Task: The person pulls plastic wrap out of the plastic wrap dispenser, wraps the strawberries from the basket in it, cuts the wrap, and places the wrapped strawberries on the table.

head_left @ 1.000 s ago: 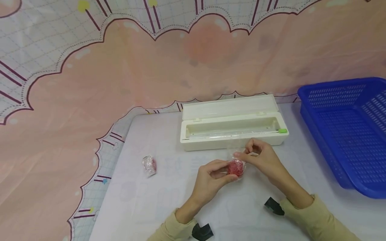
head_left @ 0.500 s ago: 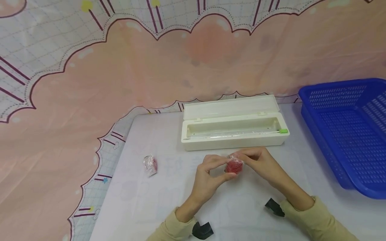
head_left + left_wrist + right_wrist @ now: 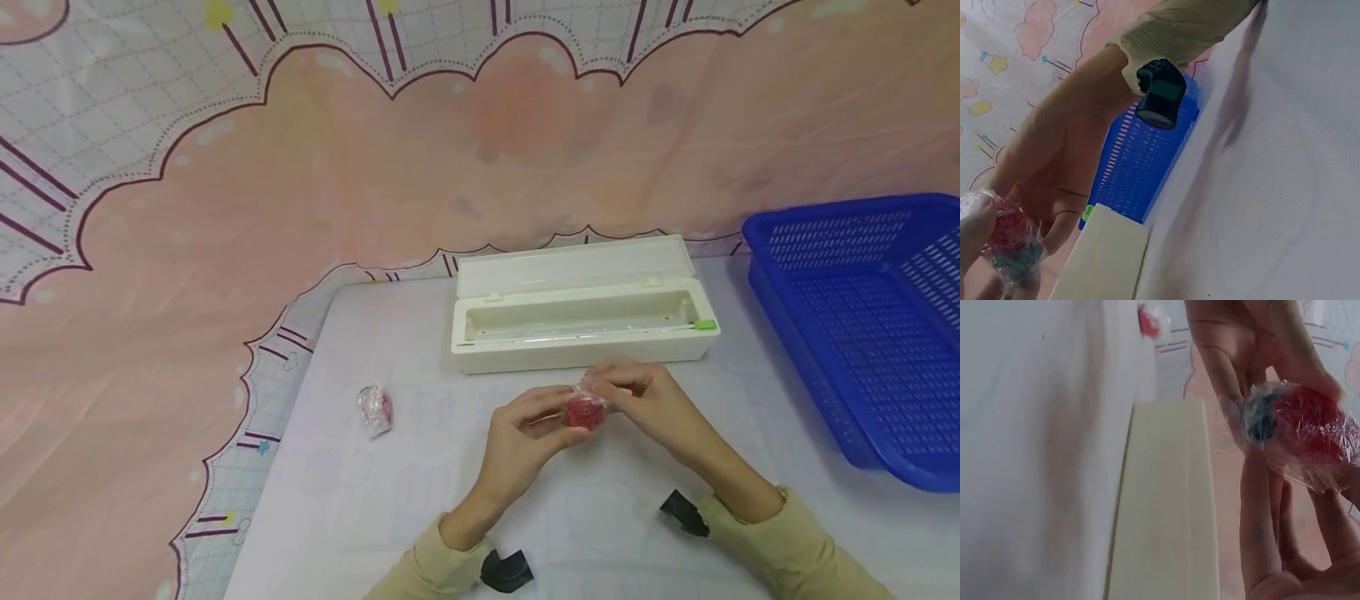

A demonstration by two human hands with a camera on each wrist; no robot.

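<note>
Between both hands is a round red bundle (image 3: 583, 412) wrapped in clear plastic film. The left wrist view shows a blue-green part (image 3: 1019, 259) beside its red part. My left hand (image 3: 517, 446) holds it from the left between thumb and fingers. From above right, my right hand (image 3: 663, 412) pinches the film at the top of the bundle. What lies inside the wrap is too blurred to name. Behind the hands stands a long white cling film dispenser (image 3: 585, 358), lid raised, with a green slider (image 3: 705, 325) at its right end.
A second film-wrapped red bundle (image 3: 375, 410) lies on the white table (image 3: 420, 500) to the left. At the right is a large blue plastic basket (image 3: 817, 350). A patterned peach cloth (image 3: 420, 183) hangs behind the table.
My right hand has come down and left from a raised spot with loose film onto the top of the bundle. The film there is now gathered in. My left hand has hardly moved.
</note>
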